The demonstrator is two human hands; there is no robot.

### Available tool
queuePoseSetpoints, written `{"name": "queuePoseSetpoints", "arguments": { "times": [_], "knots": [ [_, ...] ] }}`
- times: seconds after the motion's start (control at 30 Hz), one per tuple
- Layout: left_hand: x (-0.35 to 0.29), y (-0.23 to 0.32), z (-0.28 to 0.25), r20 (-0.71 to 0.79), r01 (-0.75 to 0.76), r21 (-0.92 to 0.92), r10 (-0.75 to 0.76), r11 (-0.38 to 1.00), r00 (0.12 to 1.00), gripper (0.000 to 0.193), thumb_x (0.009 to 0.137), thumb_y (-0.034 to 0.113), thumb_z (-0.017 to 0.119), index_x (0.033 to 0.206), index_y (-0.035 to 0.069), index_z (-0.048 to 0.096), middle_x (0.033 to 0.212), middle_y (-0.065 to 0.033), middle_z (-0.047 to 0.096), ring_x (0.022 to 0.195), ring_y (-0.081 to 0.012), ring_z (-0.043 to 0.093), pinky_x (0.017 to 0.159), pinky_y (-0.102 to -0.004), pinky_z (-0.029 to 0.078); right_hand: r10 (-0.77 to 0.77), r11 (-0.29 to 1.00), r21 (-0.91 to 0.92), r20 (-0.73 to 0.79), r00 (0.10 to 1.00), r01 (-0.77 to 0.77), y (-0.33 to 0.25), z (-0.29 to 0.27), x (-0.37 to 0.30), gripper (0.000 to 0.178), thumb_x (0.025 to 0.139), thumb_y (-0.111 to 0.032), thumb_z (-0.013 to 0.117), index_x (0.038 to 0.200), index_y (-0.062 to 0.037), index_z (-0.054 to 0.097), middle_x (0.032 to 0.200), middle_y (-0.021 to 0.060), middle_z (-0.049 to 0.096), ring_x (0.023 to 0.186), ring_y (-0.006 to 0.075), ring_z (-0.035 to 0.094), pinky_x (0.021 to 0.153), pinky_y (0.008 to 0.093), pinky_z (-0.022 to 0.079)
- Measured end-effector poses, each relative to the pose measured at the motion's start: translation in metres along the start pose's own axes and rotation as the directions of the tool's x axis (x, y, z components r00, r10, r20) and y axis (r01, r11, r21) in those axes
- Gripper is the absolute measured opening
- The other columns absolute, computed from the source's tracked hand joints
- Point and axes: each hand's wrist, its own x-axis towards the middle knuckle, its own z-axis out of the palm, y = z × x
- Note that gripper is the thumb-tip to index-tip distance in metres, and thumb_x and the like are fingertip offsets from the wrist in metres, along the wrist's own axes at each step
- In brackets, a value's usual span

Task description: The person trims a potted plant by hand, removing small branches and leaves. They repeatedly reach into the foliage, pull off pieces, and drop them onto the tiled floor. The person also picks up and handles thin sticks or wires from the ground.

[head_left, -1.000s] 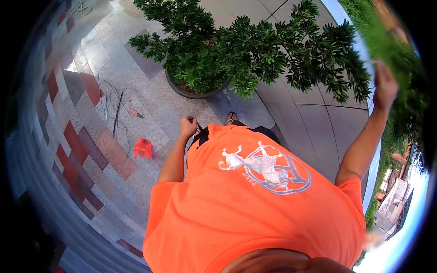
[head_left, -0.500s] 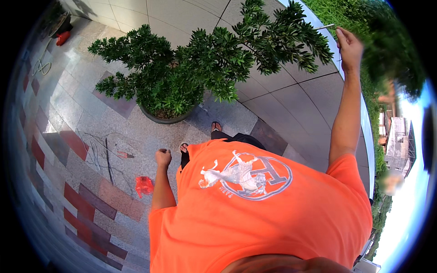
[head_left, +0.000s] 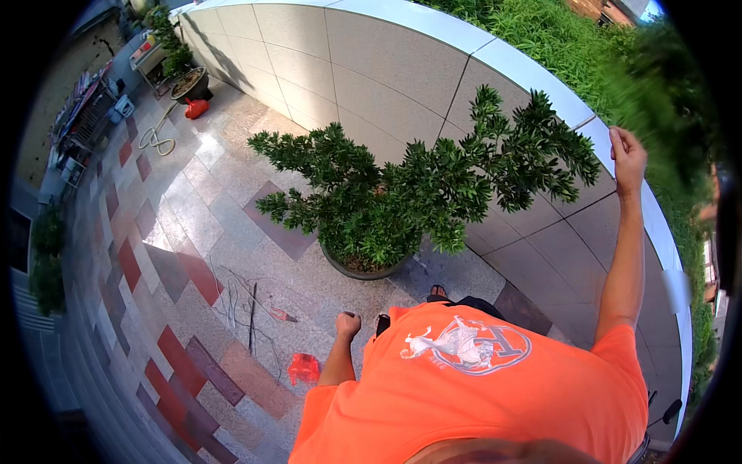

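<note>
Terrace, looking straight down, largest things first.

- Paved floor (head_left: 193, 232): polished stone slabs in grey, pink and dark red. It is glossy and fills the left half, from 7 to 11 o'clock.
- Curved wall (head_left: 402, 85): large pale square tiles under a smooth white cap, sweeping from 11 round to 4 o'clock. Grass lies beyond it.
- Potted shrub (head_left: 402, 185): at centre. It is dense, with small leathery dark-green leaves in flat tiers, and stands in a round dark pot (head_left: 363, 271) set on the floor against the wall.
- Blurred foliage (head_left: 657, 85): at 2 o'clock, close to the lens. It is soft and green, with no detail readable.
- Right hand (head_left: 627, 158): raised at 2 o'clock with the arm fully stretched and the fingers curled, right at the edge of that foliage. We cannot tell whether the grip closes on a twig or only brushes the leaves.
- Left hand (head_left: 348, 325): low at 7 o'clock by the hip, clenched into a fist. We cannot see whether anything is in it.
- Thin wires or rods (head_left: 251, 309): strewn at 8 o'clock.
- Small red object (head_left: 304, 369): on the floor near the left hand, apart from it.

We judge the work in hand to be the overhead reach into the high greenery. The shrub stands untouched. Anything further up there calls for a sure hold on a thin, springy stem at full stretch.
</note>
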Motion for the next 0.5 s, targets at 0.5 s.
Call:
{"name": "queuePoseSetpoints", "arguments": {
  "times": [0.5],
  "knots": [
    [-0.048,-0.017,-0.009,-0.084,0.057,-0.052,-0.062,0.997,0.995,0.029,0.074,0.024,0.061,0.083,-0.001,0.074,0.094,-0.0261,0.068,0.094,-0.0363,0.068,0.085,-0.0409,0.053,-0.064,0.997,0.04,0.149,0.987,0.059,-0.003,0.028,0.012,0.023,0.095,-0.018,0.064,0.108,0.0009,0.067,0.065,-0.0076,0.046,0.059,0.0026,0.038,0.053,0.0208,0.029]
  ]
}}
